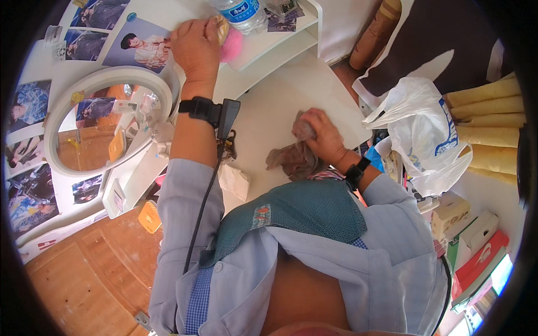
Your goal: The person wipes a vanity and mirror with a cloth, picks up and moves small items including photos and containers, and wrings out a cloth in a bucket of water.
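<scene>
My right hand [323,136] grips a crumpled brown cloth [290,160] on the white desktop [275,107]. Part of the cloth bunches up above the fingers, and the rest spreads towards my body. At the white shelf unit, my left hand [195,44] is closed around a small yellow-and-white item [222,30], mostly hidden by the fingers. Right beside that item is a pink fluffy ball [232,45]. A clear plastic bottle with a blue label [241,14] stands on the shelf close by.
An oval mirror [107,122] stands left of my left forearm, by a wall with several photos [141,44]. A folded pale paper [234,180] lies at the desk's near side. To the right hang a white plastic bag [424,130] and a yellow curtain [487,126]; boxes [473,239] sit lower down.
</scene>
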A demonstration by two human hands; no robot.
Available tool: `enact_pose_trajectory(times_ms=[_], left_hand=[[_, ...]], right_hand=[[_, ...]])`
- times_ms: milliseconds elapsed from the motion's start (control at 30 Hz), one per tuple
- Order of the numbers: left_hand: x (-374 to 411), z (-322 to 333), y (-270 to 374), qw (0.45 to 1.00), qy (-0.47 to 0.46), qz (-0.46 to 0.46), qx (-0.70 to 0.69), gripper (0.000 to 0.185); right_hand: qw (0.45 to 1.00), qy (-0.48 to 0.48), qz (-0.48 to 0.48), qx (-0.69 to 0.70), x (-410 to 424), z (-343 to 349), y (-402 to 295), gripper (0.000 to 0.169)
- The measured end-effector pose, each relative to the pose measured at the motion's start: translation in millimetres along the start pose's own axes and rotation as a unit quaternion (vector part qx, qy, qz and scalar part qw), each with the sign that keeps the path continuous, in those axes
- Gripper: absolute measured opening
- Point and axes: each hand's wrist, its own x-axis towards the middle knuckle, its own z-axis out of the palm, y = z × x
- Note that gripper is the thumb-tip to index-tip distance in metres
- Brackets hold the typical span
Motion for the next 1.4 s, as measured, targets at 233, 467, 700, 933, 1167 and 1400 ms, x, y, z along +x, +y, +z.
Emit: enact_pose_trajectory(times_ms=[233, 467, 700, 933, 1167, 1400], left_hand=[[-33, -79, 28, 0.973, 0.016, -0.126, -0.195, 0.024], [-169, -67, 51, 0.808, -0.399, -0.165, -0.401, 0.033], [-202, -4, 102, 0.832, -0.452, -0.109, -0.302, 0.079], [-197, 38, 104, 0.852, -0.307, -0.256, -0.339, 0.047], [-166, 127, 120, 0.852, -0.109, -0.276, -0.43, 0.047], [-141, 202, 91, 0.905, -0.181, -0.212, -0.321, 0.045]], right_hand=[[0.97, 0.141, 0.029, -0.196, 71, 2, 17, 0.078], [0.958, 0.061, -0.014, -0.28, 63, 49, 39, 0.079], [0.977, -0.041, -0.047, -0.206, 4, 41, 16, 0.071], [0.887, 0.378, 0.133, -0.23, -95, -21, 70, 0.046], [0.898, 0.41, 0.159, 0.026, -97, 8, 101, 0.045], [0.887, 0.429, 0.155, 0.069, -94, 11, 98, 0.038]])
